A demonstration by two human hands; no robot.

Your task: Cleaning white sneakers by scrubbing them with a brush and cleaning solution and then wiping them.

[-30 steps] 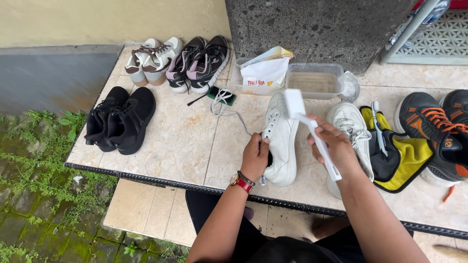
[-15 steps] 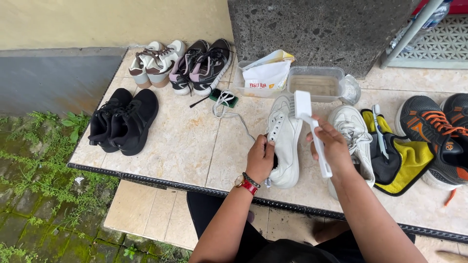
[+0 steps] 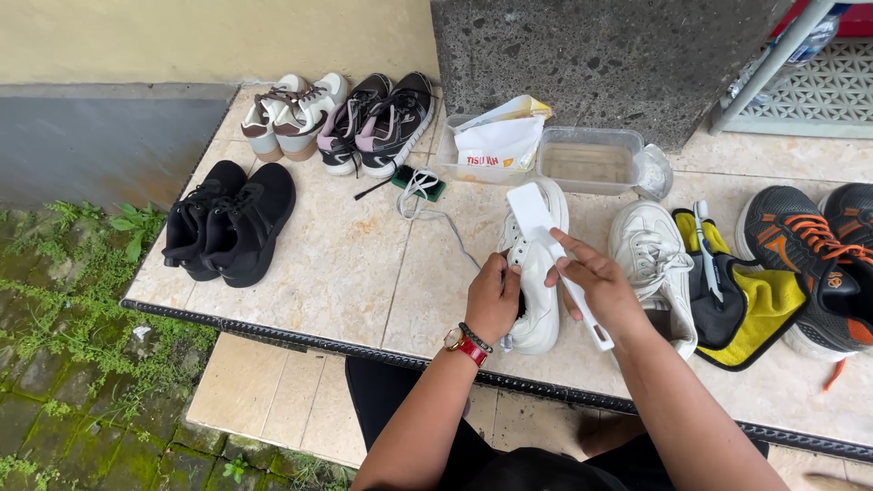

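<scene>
My left hand [image 3: 492, 300] grips the heel end of a white sneaker [image 3: 536, 305] lying on the tiled ledge [image 3: 346, 273]. A red-banded watch sits on that wrist. My right hand [image 3: 600, 286] holds a white long-handled brush [image 3: 538, 218], its head resting over the sneaker's laces. The second white sneaker [image 3: 650, 255] lies just to the right of my right hand.
Black sneakers [image 3: 227, 223] sit at the left edge; a white-brown pair [image 3: 291, 114] and a black-pink pair [image 3: 377, 123] sit at the back. A clear water tub [image 3: 591, 162], white pouch [image 3: 496, 145], loose laces [image 3: 423, 205], yellow cloth with a toothbrush [image 3: 727, 291] and orange-black shoes [image 3: 805, 259] lie nearby.
The brush has moved slightly along the white sneaker's top, and my view has shifted a little. My left hand keeps its grip on the heel.
</scene>
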